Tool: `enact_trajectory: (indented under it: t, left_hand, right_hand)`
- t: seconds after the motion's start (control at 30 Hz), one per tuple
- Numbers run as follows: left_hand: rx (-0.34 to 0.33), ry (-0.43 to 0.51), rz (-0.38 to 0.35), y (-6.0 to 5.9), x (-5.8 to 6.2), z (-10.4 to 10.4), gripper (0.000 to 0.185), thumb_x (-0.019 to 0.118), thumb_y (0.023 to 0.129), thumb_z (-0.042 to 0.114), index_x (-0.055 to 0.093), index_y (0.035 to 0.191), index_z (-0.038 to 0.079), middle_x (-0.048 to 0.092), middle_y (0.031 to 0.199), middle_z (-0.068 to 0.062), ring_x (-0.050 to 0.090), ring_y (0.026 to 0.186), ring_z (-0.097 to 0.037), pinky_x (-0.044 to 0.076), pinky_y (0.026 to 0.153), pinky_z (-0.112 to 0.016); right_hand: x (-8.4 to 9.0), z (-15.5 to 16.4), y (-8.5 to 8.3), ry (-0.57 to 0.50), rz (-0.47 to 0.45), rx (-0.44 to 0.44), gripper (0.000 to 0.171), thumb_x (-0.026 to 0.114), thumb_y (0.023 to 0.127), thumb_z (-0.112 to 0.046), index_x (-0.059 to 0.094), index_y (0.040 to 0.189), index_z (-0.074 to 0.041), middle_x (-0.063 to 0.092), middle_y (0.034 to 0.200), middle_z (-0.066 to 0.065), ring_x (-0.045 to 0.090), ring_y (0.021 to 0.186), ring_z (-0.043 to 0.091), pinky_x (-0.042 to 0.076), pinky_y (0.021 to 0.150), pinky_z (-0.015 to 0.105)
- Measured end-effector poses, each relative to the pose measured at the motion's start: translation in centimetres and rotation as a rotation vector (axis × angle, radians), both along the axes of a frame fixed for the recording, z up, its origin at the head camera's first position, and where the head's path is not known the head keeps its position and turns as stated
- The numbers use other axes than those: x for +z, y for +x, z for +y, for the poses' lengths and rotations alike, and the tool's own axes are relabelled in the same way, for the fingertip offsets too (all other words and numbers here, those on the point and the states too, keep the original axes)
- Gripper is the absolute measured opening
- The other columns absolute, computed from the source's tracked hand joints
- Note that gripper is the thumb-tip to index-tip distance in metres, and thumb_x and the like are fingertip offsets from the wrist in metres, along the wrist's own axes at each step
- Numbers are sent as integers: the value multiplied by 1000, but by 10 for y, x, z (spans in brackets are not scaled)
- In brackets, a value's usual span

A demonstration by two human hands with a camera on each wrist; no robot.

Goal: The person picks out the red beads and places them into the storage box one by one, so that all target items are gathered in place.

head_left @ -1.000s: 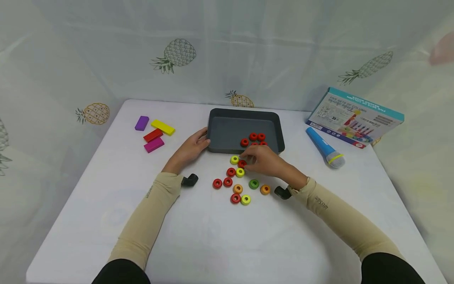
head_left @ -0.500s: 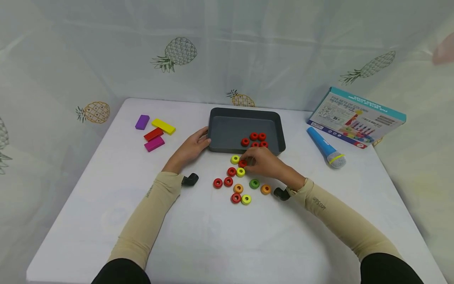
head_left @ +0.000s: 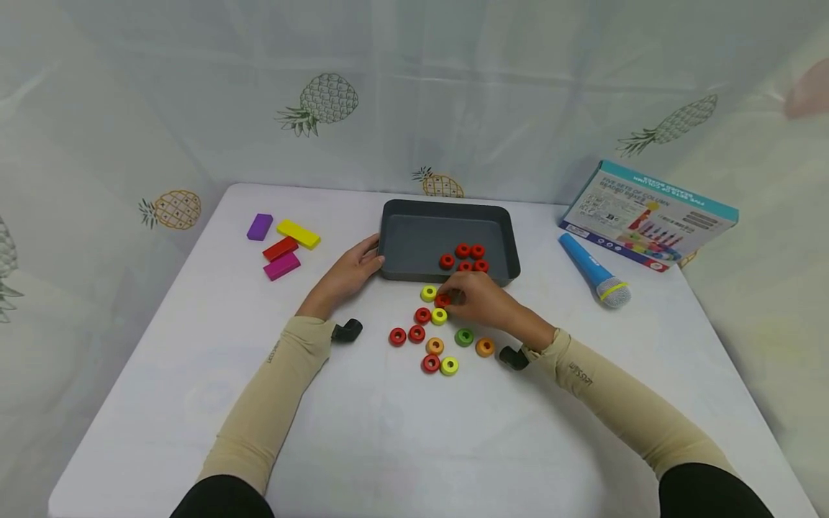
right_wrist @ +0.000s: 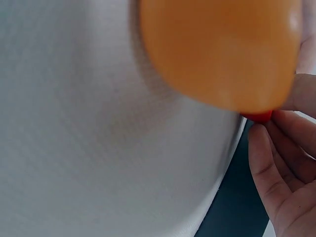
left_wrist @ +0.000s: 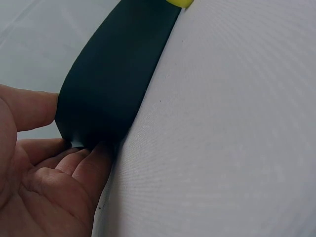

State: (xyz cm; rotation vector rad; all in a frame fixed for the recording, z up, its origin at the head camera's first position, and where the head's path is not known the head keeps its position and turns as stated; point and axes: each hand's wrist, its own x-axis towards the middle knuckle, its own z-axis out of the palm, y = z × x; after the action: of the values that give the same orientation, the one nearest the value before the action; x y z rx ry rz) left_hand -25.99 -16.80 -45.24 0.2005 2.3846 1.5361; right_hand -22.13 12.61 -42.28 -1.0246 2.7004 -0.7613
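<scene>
The person's right hand [head_left: 479, 298] rests on the white surface [head_left: 401, 432] just in front of the dark grey rectangular tray [head_left: 414, 237], its fingertips closed in a pinch on a small red wooden ring [head_left: 443, 300]. That ring sits just outside the tray's near wall, between a yellow-green ring [head_left: 428, 293] and another yellow-green ring [head_left: 439, 315]. In the right wrist view, a sliver of red [right_wrist: 257, 116] shows between the fingers [right_wrist: 269, 163], with a blurred orange ring [right_wrist: 222, 49] filling the foreground.

The left hand [head_left: 350, 272] lies at the tray's near left corner, fingers fairly straight and pressed against the wall, the thumb on the tray's side; the left wrist view shows the fingers [left_wrist: 74, 168] touching the dark corner [left_wrist: 108, 94].

Inside the tray, a cluster of red rings [head_left: 463, 257] lies toward the right near side. On the surface in front, more rings are scattered: red, orange, green [head_left: 463, 336] and yellow-green.

Far left lie four flat coloured blocks [head_left: 281, 244], purple, yellow, red and magenta. To the right are a blue toy microphone [head_left: 592, 270] and a printed cardboard box [head_left: 648, 214].
</scene>
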Motion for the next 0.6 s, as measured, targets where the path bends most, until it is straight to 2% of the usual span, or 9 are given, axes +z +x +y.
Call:
enact_trajectory:
  t: [0.2, 0.37, 0.6]
  left_hand:
    - [-5, 2, 13, 1, -2, 1, 64, 52, 107, 27, 22, 163, 19, 32, 166, -7, 40, 149, -23, 29, 125, -42]
    - [-6, -12, 14, 0, -3, 1, 64, 52, 107, 28, 21, 163, 21, 31, 166, -6, 40, 149, -22, 28, 125, -42]
    - [2, -25, 18, 1, -2, 1, 64, 52, 107, 30, 22, 163, 22, 32, 166, -6, 40, 149, -23, 27, 126, -43]
  right_hand:
    - [0, 0, 0, -14, -3, -13, 27, 82, 82, -9, 77, 108, -8, 75, 102, 3, 63, 80, 13, 55, 69, 24]
    - [3, 1, 0, -24, -41, -37, 27, 83, 81, -9, 77, 108, -8, 74, 102, 2, 66, 84, 14, 57, 72, 24]
    - [14, 2, -2, -91, -97, -49, 27, 81, 80, -8, 76, 107, -7, 74, 100, 4, 69, 86, 16, 60, 76, 30]
